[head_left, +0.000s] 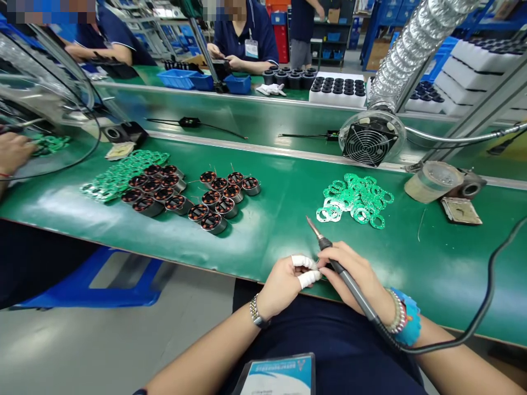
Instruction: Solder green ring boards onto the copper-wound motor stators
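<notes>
At the front edge of the green table, my left hand point(286, 282), with white tape on two fingers, pinches something small that I cannot make out. My right hand point(358, 277) holds a soldering iron point(348, 280), its tip pointing up and left, while its fingertips meet those of my left hand. Beyond my hands lies a loose pile of green ring-shaped boards point(356, 200). Round motor stators point(212, 222) with copper windings stand in two groups to the left, beside overlapping rows of more green boards point(127, 170).
A fan point(366, 144) on a foil duct hangs over the table's back edge. A plastic cup point(432, 181) and a sponge tray point(461, 211) stand at the right. The iron's cable point(489, 285) loops at the right. A co-worker's hand point(15, 151) is at far left; others sit across.
</notes>
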The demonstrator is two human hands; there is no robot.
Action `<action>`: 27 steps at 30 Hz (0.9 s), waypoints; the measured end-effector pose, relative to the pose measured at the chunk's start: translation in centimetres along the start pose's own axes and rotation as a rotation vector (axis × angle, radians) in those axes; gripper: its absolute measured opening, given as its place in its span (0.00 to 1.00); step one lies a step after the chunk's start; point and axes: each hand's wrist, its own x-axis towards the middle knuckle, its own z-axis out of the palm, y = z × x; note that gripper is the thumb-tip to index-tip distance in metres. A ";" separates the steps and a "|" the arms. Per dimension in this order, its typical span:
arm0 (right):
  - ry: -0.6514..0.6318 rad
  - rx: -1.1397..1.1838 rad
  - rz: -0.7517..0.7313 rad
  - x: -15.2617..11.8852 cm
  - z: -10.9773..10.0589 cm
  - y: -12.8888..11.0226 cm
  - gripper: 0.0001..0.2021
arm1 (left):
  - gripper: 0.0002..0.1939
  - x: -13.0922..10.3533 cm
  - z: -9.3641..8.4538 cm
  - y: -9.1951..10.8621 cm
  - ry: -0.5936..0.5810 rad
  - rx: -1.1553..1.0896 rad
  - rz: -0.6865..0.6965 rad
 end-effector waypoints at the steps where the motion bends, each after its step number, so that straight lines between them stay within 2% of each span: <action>1: -0.010 0.008 0.016 0.0 -0.1 0.0 0.10 | 0.11 0.0 0.0 0.1 -0.006 -0.010 -0.003; 8: -0.009 -0.011 0.088 -0.3 -0.4 -0.1 0.09 | 0.11 0.2 0.0 0.1 -0.028 -0.021 -0.004; 15: 0.109 -0.140 -0.063 -0.8 1.1 0.3 0.13 | 0.09 0.1 -0.2 -0.3 -0.022 -0.037 0.010; 19: 0.143 -0.146 -0.072 -1.3 1.5 0.0 0.13 | 0.09 -0.1 -0.2 -0.3 -0.012 -0.023 0.007; 24: 0.229 -0.106 0.021 -2.0 -0.6 -0.6 0.08 | 0.09 0.0 -0.4 0.1 -0.030 -0.028 -0.034; 27: 0.191 -0.040 0.025 -2.8 -2.4 -0.8 0.10 | 0.08 0.1 -0.6 0.1 -0.045 -0.036 -0.051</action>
